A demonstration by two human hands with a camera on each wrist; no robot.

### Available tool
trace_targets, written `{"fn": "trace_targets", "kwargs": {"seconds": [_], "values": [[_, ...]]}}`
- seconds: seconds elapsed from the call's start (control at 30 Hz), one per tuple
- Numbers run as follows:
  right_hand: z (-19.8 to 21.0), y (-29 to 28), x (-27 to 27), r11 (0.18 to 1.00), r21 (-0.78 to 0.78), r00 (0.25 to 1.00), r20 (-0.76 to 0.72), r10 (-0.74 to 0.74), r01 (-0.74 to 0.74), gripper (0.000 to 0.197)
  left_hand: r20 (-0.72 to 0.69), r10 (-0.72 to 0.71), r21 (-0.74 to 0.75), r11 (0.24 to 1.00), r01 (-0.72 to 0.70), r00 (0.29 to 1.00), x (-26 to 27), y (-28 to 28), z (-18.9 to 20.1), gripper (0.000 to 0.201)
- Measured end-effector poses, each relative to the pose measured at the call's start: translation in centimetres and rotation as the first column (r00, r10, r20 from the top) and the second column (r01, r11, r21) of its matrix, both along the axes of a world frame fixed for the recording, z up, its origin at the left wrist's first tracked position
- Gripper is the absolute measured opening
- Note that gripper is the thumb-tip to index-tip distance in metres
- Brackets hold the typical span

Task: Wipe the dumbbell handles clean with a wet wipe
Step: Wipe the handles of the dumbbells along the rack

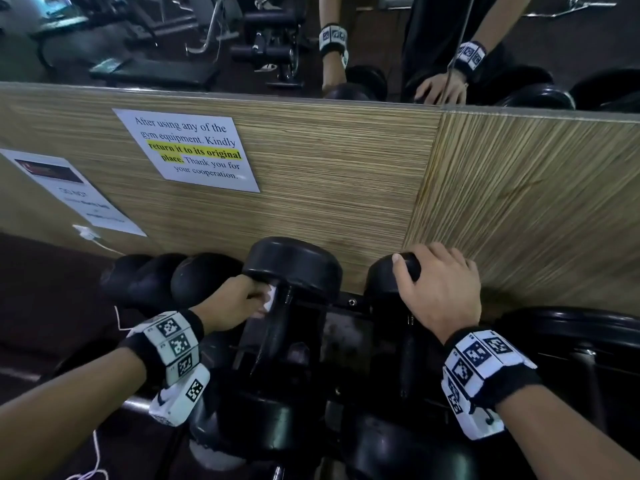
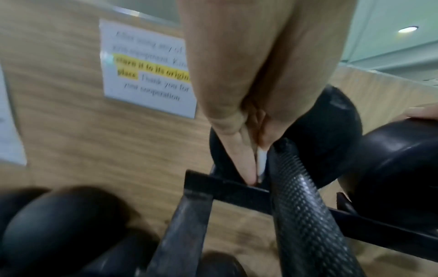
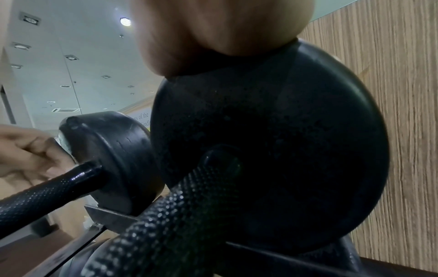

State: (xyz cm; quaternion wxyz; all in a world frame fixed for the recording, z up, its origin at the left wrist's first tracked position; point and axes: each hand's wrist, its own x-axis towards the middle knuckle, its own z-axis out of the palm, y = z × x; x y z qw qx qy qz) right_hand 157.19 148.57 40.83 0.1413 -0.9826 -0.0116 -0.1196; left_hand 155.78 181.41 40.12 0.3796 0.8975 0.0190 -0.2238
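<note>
head view: left hand (image 1: 239, 303) pinches wet wipe (image 1: 269, 298) against dumbbell handle (image 1: 277, 327); right hand (image 1: 440, 289) rests, fingers relaxed, on neighbouring dumbbell (image 1: 391, 275).

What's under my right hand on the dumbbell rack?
The right hand rests on a round black dumbbell head; its knurled black handle shows below. The fingertips' contact is hidden.

Gym: racked dumbbells (image 1: 294, 271), equipment notice (image 1: 188, 148).

Printed notice (image 1: 188, 150) on wood-grain wall panel (image 1: 329, 188); mirror (image 1: 138, 39) above.
</note>
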Motion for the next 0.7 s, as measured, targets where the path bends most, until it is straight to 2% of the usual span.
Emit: {"fn": "trace_targets", "kwargs": {"seconds": [0.1,0.2,0.27,0.33,0.4,0.47,0.53,0.6,0.63,0.7], "values": [[-0.1,-0.1,0.0,1.000,-0.002,1.000,0.007,0.006,-0.006,0.052,-0.139,0.002,-0.114,0.993,-0.017,0.990,0.4,-0.1,-0.6,0.034],[-0.1,-0.1,0.1,1.000,-0.007,1.000,0.010,0.002,-0.002,0.052,-0.170,0.026,-0.154,0.987,-0.053,0.985,0.6,-0.5,-0.5,0.048],[-0.1,-0.1,0.0,1.000,0.000,1.000,0.017,0.000,0.000,0.052,-0.135,0.041,-0.114,0.992,-0.056,0.990,0.3,-0.4,-0.4,0.036],[-0.1,0.0,0.0,1.000,0.010,1.000,0.024,-0.001,0.001,0.051,-0.003,0.036,0.003,0.999,-0.036,0.999,0.1,-0.1,-0.1,0.016],[-0.1,0.0,0.1,1.000,0.006,1.000,0.021,-0.006,0.006,0.051,0.102,0.015,0.043,0.999,-0.019,0.995,0.1,0.5,-0.3,0.016],[-0.2,0.0,0.1,1.000,-0.002,1.000,0.013,-0.009,0.009,0.051,0.037,0.021,-0.020,1.000,-0.020,0.999,0.2,0.9,-0.9,0.018],[-0.2,-0.1,0.1,1.000,-0.006,1.000,0.013,-0.014,0.015,0.052,-0.130,-0.011,-0.133,0.991,-0.006,0.991,0.5,0.7,-1.4,0.015],[-0.3,-0.1,-0.1,1.000,-0.006,1.000,0.010,-0.010,0.010,0.051,-0.279,-0.039,-0.212,0.977,-0.022,0.959,0.7,0.5,-1.5,0.030],[-0.3,-0.1,-0.1,1.000,-0.006,1.000,0.014,-0.011,0.011,0.051,-0.302,-0.036,-0.232,0.972,-0.037,0.953,0.9,0.4,-1.5,0.034],[-0.3,-0.2,0.1,1.000,-0.005,1.000,0.010,-0.010,0.010,0.051,-0.262,-0.001,-0.241,0.968,-0.065,0.965,1.0,0.2,-1.4,0.029]]}}
